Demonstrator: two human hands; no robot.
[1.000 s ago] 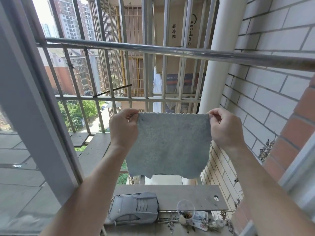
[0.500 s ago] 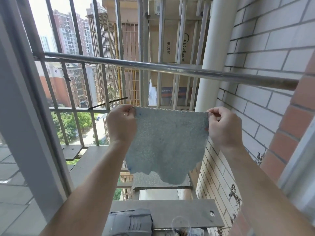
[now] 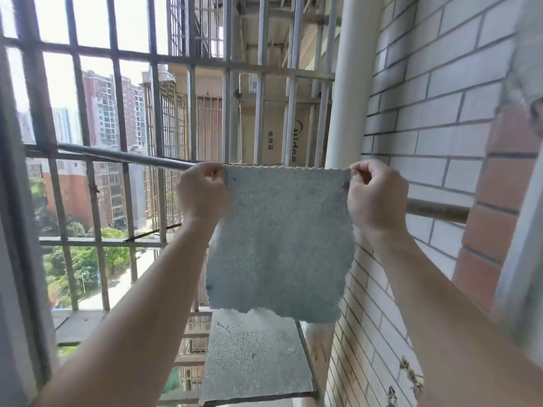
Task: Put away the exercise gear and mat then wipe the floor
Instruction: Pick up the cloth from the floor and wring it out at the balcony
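A pale blue-grey cleaning cloth hangs spread out flat in front of me. My left hand pinches its top left corner and my right hand pinches its top right corner. The cloth's top edge is level with a horizontal metal rail that runs behind it from the left bars to the brick wall. I cannot tell whether the cloth touches the rail. The lower edge of the cloth hangs free and wavy.
Metal window bars enclose the balcony cage ahead and to the left. A white drainpipe runs upright beside the tiled brick wall on the right. A grey slab ledge lies below the cloth.
Both hands have lifted the cloth from below the rail up to the rail's height. My view has tilted upward, so the ledge with the grey bag and cup has dropped out of sight.
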